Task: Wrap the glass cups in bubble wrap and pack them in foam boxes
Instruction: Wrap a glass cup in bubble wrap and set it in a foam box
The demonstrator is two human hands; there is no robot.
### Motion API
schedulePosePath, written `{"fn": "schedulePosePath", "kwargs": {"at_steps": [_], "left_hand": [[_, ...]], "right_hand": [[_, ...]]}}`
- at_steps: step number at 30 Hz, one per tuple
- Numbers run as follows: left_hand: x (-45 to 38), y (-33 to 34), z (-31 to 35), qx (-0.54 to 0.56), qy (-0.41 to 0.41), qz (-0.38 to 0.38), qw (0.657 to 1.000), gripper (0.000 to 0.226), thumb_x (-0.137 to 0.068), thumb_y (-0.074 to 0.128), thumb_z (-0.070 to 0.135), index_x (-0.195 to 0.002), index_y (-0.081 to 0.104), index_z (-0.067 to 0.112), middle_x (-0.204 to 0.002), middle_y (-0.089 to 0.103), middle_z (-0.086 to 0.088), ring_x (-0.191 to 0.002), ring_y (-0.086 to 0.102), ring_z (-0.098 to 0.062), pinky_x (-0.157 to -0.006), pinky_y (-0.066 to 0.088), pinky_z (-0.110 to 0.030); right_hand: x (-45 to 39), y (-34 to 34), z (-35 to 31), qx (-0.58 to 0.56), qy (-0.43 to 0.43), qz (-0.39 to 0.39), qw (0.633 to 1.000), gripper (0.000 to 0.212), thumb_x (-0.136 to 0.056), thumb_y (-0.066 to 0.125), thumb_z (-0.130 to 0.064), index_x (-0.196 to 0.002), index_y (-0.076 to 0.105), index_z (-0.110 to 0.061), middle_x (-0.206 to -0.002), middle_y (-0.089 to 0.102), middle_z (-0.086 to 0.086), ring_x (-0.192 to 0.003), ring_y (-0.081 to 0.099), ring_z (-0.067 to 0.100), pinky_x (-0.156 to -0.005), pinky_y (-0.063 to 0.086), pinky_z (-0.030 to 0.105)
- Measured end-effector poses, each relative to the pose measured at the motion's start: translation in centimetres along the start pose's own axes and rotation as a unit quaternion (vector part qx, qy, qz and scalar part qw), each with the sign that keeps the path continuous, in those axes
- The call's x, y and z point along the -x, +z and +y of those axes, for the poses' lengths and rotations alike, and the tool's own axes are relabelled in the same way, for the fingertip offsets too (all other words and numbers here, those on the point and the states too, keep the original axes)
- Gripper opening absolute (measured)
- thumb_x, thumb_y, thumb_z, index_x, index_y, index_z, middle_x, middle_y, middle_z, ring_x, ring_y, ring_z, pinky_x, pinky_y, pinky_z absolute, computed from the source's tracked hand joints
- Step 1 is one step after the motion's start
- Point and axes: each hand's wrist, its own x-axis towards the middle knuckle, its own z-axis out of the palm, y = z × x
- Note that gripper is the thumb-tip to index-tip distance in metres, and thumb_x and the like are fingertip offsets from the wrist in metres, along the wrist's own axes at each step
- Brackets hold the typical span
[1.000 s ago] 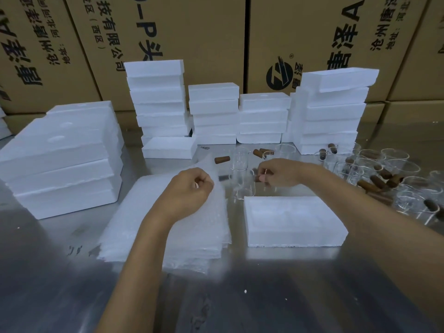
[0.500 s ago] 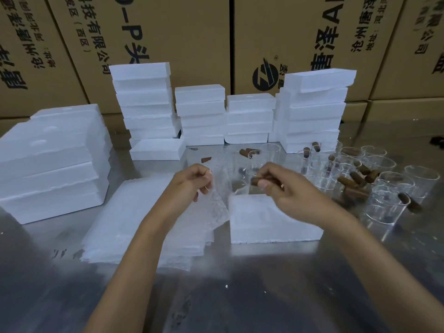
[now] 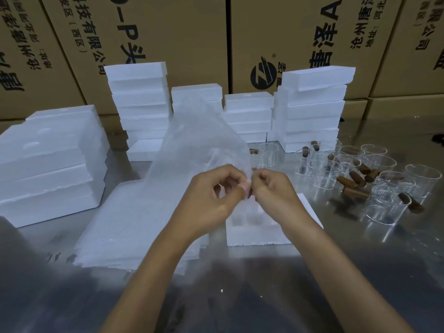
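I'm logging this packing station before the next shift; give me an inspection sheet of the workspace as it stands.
Surface: shiny metal table, reflective, a few small white specks.
Job's things: bubble wrap sheet lifted above the bubble wrap stack; open foam box in front; glass cups grouped at right; foam box stacks behind and at left.
Clutter: brown corks scattered among the cups.
Grippers: left hand and right hand both pinch the sheet's corner.
Cables: nothing seen.
Surroundings: printed cardboard cartons along the back.
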Motion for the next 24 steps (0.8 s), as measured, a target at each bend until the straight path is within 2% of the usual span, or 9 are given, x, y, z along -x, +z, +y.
{"fn": "schedulePosePath", "kwargs": {"at_steps": [3, 6, 8, 10, 11, 14, 17, 20, 24], "left_hand": [[0.1, 0.2, 0.3, 0.033, -0.042, -0.011, 0.999, 0.015, -0.092, 0.063, 0.005, -0.091, 0.073, 0.016, -0.076, 0.074, 0.002, -0.072, 0.069, -0.017, -0.073, 0.056, -0.032], [0.1, -0.5, 0.4, 0.032, -0.007, 0.155, 0.987, 0.014, -0.09, 0.06, 0.004, -0.091, 0.068, 0.015, -0.071, 0.071, 0.002, -0.066, 0.065, -0.023, -0.065, 0.053, -0.034], [0.0, -1.6, 0.1, -0.081, 0.077, 0.313, 0.943, 0.007, -0.091, 0.064, 0.014, -0.097, 0.062, 0.015, -0.088, 0.063, 0.008, -0.082, 0.06, -0.02, -0.073, 0.05, -0.033], [-0.2, -3.0, -0.9, -0.174, 0.097, 0.406, 0.892, 0.032, -0.091, 0.069, 0.027, -0.117, 0.056, 0.013, -0.113, 0.054, 0.004, -0.109, 0.051, -0.021, -0.093, 0.045, -0.038], [-0.4, -3.7, -1.5, -0.187, 0.077, 0.41, 0.889, 0.048, -0.09, 0.071, 0.035, -0.128, 0.052, 0.014, -0.126, 0.05, 0.001, -0.121, 0.044, -0.019, -0.103, 0.041, -0.042], [-0.7, -4.9, -2.6, -0.106, -0.028, 0.317, 0.942, 0.086, -0.08, 0.075, 0.058, -0.149, 0.031, 0.033, -0.148, 0.038, 0.008, -0.138, 0.031, -0.002, -0.113, 0.038, -0.037], [-0.8, -5.0, -3.1, 0.002, -0.121, 0.213, 0.97, 0.098, -0.065, 0.079, 0.066, -0.147, 0.028, 0.047, -0.13, 0.057, 0.018, -0.117, 0.048, 0.017, -0.089, 0.04, -0.007], [-1.1, -4.9, -4.0, 0.099, -0.16, 0.135, 0.973, 0.09, -0.057, 0.087, 0.06, -0.136, 0.048, 0.043, -0.114, 0.071, 0.013, -0.105, 0.066, 0.0, -0.084, 0.049, -0.018], [-0.9, -4.1, -4.1, 0.176, -0.147, 0.042, 0.972, 0.059, -0.065, 0.086, 0.05, -0.119, 0.067, 0.037, -0.12, 0.071, 0.006, -0.109, 0.069, -0.018, -0.088, 0.058, -0.04]], "right_hand": [[-0.1, -0.3, 0.8, -0.156, 0.065, -0.051, 0.984, 0.029, -0.098, 0.049, -0.011, -0.077, 0.07, -0.011, -0.061, 0.064, -0.005, -0.059, 0.054, 0.01, -0.052, 0.041, 0.019], [-0.4, -0.7, 1.6, -0.242, 0.078, -0.07, 0.964, 0.029, -0.101, 0.055, -0.017, -0.083, 0.077, -0.012, -0.068, 0.068, -0.001, -0.057, 0.057, 0.008, -0.051, 0.045, 0.019], [-0.5, -1.4, 2.2, -0.236, 0.067, -0.07, 0.967, 0.029, -0.1, 0.055, -0.015, -0.082, 0.078, -0.014, -0.073, 0.071, 0.001, -0.06, 0.059, 0.008, -0.053, 0.046, 0.019], [-0.6, -2.1, 2.7, -0.219, 0.05, -0.077, 0.971, 0.024, -0.1, 0.056, -0.014, -0.089, 0.077, -0.01, -0.079, 0.072, 0.004, -0.065, 0.061, 0.01, -0.054, 0.045, 0.02], [-0.5, -2.5, 2.9, -0.211, 0.043, -0.078, 0.973, 0.023, -0.1, 0.056, -0.014, -0.091, 0.076, -0.006, -0.079, 0.072, 0.005, -0.066, 0.061, 0.011, -0.054, 0.045, 0.02], [-0.6, -2.9, 3.1, -0.181, 0.014, -0.076, 0.98, 0.021, -0.1, 0.053, -0.008, -0.093, 0.071, 0.0, -0.078, 0.072, 0.003, -0.068, 0.061, 0.01, -0.056, 0.045, 0.019], [-0.3, -3.0, 2.9, -0.182, -0.002, -0.101, 0.978, 0.019, -0.099, 0.054, -0.007, -0.095, 0.072, -0.002, -0.084, 0.073, 0.007, -0.073, 0.063, 0.012, -0.06, 0.048, 0.021], [0.1, -2.8, 2.8, -0.227, 0.011, -0.15, 0.962, 0.017, -0.092, 0.065, -0.02, -0.1, 0.077, -0.013, -0.099, 0.076, 0.012, -0.088, 0.072, 0.019, -0.071, 0.056, 0.025], [0.7, -1.5, 2.2, -0.319, 0.028, -0.195, 0.927, 0.035, -0.087, 0.07, -0.03, -0.117, 0.067, -0.012, -0.103, 0.074, 0.006, -0.093, 0.074, 0.028, -0.073, 0.057, 0.035]]}}
